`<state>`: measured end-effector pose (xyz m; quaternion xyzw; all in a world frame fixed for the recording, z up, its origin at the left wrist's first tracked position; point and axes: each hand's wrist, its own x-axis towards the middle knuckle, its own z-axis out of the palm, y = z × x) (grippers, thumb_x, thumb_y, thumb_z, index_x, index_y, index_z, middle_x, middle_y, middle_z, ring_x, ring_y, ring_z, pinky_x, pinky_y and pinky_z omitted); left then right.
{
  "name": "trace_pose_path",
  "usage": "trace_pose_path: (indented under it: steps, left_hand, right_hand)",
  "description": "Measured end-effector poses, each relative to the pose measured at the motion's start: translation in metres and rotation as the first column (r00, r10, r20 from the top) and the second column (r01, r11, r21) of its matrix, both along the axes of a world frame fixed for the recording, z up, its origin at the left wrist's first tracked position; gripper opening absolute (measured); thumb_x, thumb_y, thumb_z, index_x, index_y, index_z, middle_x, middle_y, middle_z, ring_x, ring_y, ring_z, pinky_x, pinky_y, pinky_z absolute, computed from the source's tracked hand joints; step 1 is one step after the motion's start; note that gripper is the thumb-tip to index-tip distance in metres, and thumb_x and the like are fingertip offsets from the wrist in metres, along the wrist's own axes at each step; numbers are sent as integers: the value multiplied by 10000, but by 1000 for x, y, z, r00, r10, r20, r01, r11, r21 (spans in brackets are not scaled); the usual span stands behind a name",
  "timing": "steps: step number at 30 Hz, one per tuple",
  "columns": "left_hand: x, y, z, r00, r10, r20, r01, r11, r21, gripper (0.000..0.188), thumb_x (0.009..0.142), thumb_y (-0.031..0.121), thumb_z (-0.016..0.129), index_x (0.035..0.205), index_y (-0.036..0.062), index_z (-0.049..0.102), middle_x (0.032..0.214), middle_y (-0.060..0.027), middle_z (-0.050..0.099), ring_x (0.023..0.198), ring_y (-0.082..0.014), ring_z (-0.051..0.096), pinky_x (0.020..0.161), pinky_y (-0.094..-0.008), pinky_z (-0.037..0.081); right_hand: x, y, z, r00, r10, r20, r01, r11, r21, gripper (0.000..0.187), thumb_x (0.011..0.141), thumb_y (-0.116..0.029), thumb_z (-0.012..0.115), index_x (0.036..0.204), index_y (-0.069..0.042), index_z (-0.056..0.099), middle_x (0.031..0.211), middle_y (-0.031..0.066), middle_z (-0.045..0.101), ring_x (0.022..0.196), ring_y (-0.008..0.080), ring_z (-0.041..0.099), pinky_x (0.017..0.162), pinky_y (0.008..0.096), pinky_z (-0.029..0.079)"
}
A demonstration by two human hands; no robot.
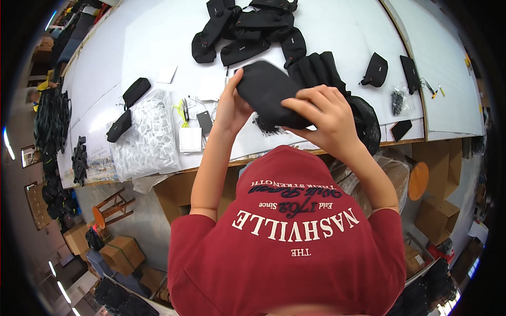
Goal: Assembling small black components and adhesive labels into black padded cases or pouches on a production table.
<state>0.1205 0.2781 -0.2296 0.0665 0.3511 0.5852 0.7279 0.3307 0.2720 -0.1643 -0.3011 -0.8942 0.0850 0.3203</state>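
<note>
Partly hidden behind the black pouch (270,90), left hand (234,107) and right hand (328,117) pinch it.

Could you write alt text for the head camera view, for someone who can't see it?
A person's left hand and right hand hold a black pouch above a white table. Farther back on the table lies a pile of black pouches; at left is a clear plastic bag of small white pieces.

Wooden stool (100,215) near cardboard box (122,255)
</note>
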Motion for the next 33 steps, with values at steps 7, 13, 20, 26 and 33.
trace_pose_path:
  steps: [7,13,20,26,33]
  left_hand:
    - [-11,-33,-19,680,156,-717,206,897,390,675,760,130,710,1334,103,356,1023,-60,542,969,-176,539,894,-323,410]
    - [-15,-38,-10,726,61,-685,337,836,432,608,772,95,695,1315,78,423,1018,-43,572,951,-122,530,891,-261,374]
    - [-7,-40,-17,721,171,-671,268,825,498,237,852,124,617,1060,17,582,863,-27,580,833,-102,514,769,-217,383]
    - [-20,-38,-33,646,62,-761,402,819,408,194,889,184,577,997,25,603,849,-8,534,774,-89,465,702,-209,373]
    - [-42,-49,-156,143,-214,-966,220,959,-180,328,836,269,640,1090,69,584,950,-81,611,765,-139,572,670,-265,460]
  right_hand:
    - [25,5,-27,801,-359,-479,-205,587,-783,388,738,-173,750,1026,2,558,800,-4,588,729,59,535,659,196,436]
    - [37,14,-35,763,-354,-542,-452,307,-837,484,817,-213,675,1221,-31,480,874,15,593,780,54,545,703,177,429]
    - [38,15,-33,866,-226,-447,-207,651,-730,191,757,-16,670,945,-10,642,975,67,624,885,103,562,761,206,417]
    - [47,23,-30,981,-131,-144,-81,395,-915,224,779,-87,658,999,-46,646,995,55,624,787,74,555,670,199,425]
    - [91,71,-109,744,-652,-146,304,525,-795,338,816,-141,653,1143,-84,594,968,46,592,755,81,569,580,213,468]
